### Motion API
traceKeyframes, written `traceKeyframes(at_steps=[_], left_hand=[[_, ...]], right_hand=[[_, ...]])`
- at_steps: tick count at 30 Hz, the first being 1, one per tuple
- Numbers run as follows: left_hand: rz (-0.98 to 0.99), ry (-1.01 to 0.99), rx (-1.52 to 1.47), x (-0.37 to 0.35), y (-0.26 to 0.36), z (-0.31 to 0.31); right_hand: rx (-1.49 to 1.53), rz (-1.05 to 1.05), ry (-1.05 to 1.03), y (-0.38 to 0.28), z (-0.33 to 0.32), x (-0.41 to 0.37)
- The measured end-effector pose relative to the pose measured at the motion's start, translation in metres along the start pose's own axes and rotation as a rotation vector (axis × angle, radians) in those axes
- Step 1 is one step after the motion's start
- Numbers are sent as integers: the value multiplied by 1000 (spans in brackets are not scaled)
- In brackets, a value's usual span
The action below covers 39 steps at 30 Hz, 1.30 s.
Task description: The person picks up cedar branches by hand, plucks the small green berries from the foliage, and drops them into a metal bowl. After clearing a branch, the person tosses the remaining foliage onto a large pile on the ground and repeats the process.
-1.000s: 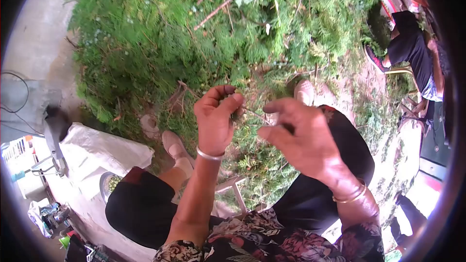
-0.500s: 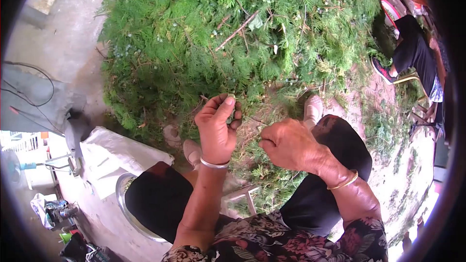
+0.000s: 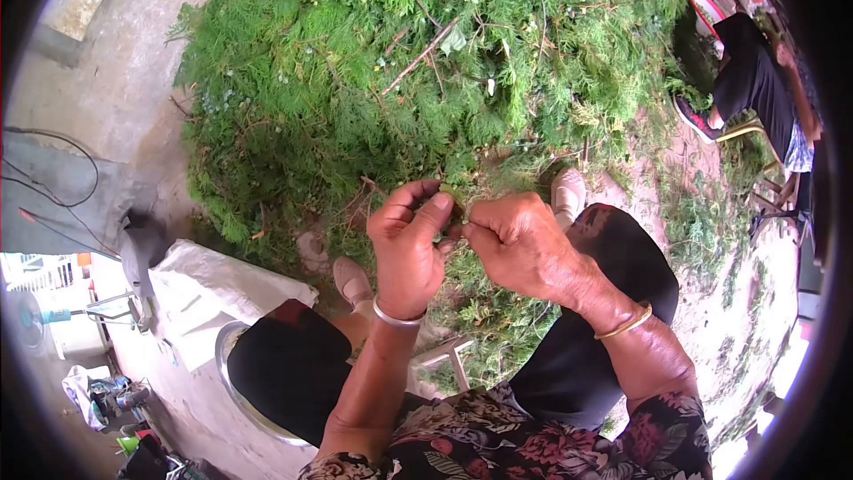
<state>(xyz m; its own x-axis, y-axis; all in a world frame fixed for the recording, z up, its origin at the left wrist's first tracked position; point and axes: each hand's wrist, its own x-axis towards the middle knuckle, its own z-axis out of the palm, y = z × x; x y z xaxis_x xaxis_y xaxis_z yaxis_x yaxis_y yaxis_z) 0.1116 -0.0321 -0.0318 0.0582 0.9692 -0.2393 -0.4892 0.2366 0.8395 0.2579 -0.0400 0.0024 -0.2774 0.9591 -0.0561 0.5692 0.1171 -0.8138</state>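
A small green sprig [image 3: 448,189] sticks out between the thumb and fingers of my left hand [image 3: 409,244], which is closed in a pinch. My right hand [image 3: 531,244] is right beside it, thumb and forefinger pressed together near the left fingertips. Whatever the right fingers pinch is too small to make out. Beyond both hands lies a large heap of feathery green conifer branches [image 3: 355,62], with small pale bluish cones and brown twigs among the leaves.
A metal basin [image 3: 231,364] is partly hidden behind my left knee. White sacking [image 3: 213,284] lies to its upper left. A small stool frame [image 3: 453,360] shows between my legs. Another person's leg [image 3: 755,80] is at the right. Black cable [image 3: 93,164] lies at left.
My right hand has moved left and my left hand slightly right, so their fingertips now come together. The right fingers have closed into a pinch by the sprig. The view has shifted slightly.
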Motion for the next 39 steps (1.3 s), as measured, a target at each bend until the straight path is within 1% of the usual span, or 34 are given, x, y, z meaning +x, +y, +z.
traceKeyframes(at_steps=[2, 3, 5, 6, 7, 8, 10, 11, 12, 13, 14, 16, 18, 19, 20, 21, 22, 23, 24, 25, 26, 27, 28, 29, 31, 35, 37, 39], left_hand=[[-66, 69, -45, 1, 2, -1], [-66, 70, -45, 4, 1, -4], [-87, 82, -193, 12, -6, -18], [-89, 85, -192, 16, -8, -26], [-112, 42, -283, 19, -11, -34], [-136, -2, -373, 20, -13, -38], [-148, -16, -348, 15, -9, -31], [-150, -28, -325, 13, -7, -28], [-152, -26, -328, 11, -7, -25], [-125, -42, -243, 8, -8, -21], [-99, -59, -157, 5, -9, -17], [-103, -65, -118, 0, -8, -7], [-110, -78, -61, -1, -8, -4], [-110, -77, -62, 0, -8, -5], [-132, -88, -136, 2, -8, -8], [-154, -99, -209, 3, -8, -11], [-154, -96, -208, 4, -9, -15], [-147, -128, -270, 6, -11, -19], [-140, -161, -332, 7, -12, -21], [-142, -161, -331, 8, -14, -23], [-177, -219, -462, 9, -15, -24], [-211, -277, -595, 10, -15, -24], [-212, -276, -595, 10, -15, -22], [-196, -256, -595, 9, -14, -18], [-179, -236, -595, 10, -13, -15], [-200, -203, -536, 10, -10, -17], [-210, -203, -522, 9, -10, -18], [-143, -146, -472, 8, -12, -15]], right_hand=[[-5, -4, -5, 0, -2, -2], [43, -45, -21, 1, -1, -4], [94, -84, -40, 3, -5, -6], [-44, -61, -142, 2, -10, -8], [-181, -37, -243, 2, -13, -9], [-179, -35, -244, 3, -11, -10], [-371, 88, -184, 2, -7, -12], [-375, 89, -186, 1, -6, -10], [-263, 74, -99, 1, -7, -6], [-149, 59, -9, 1, -7, -3], [-149, 63, -8, 1, -6, -2], [-112, 59, 34, 0, -6, -1], [-146, 62, 57, 0, -6, 0], [-179, 62, 79, 0, -5, 1], [-179, 61, 77, 2, -5, 0], [-199, 73, 116, 4, -5, -1], [-217, 86, 155, 6, -5, -2], [-216, 84, 153, 6, -4, -2], [-220, 117, 76, 7, -4, -3], [-224, 153, 1, 7, -3, -4], [-224, 153, 2, 6, -2, -3], [-96, 116, -25, 6, -1, 0], [33, 78, -53, 5, 1, 1], [33, 79, -54, 5, 1, 0], [-126, 91, -80, 3, 1, 0], [-123, 130, -78, 1, -2, 0], [128, 124, -87, 3, -2, 2], [124, 151, -53, 3, 1, 2]])
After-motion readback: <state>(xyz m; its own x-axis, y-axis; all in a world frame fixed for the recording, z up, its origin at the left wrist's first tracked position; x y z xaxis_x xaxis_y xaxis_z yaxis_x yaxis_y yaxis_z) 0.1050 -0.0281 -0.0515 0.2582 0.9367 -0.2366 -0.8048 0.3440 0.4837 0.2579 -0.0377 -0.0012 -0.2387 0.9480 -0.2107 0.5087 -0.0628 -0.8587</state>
